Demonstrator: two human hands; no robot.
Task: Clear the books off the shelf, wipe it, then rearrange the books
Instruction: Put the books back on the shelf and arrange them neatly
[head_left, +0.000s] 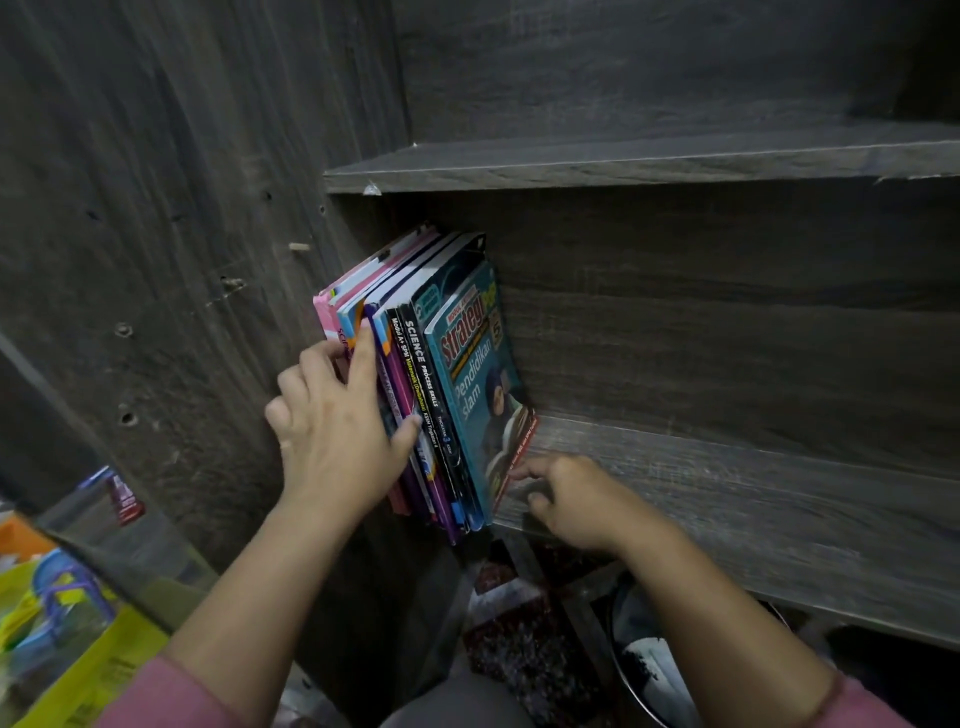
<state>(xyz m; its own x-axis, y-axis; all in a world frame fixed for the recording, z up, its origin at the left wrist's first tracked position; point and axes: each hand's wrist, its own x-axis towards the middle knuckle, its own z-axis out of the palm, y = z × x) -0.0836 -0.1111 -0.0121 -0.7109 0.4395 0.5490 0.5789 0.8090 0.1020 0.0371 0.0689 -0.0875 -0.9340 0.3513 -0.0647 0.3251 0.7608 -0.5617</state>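
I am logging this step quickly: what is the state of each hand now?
Left hand: holds the books by their spines.
Right hand: curled fingers at the teal book's lower corner; a grip cannot be told.

Home — wooden shelf, schoolbooks

Dark grey wood-grain shelf. A row of workbooks stands upright at its left end, spines outward, by the side panel. The teal book is outermost on the right.
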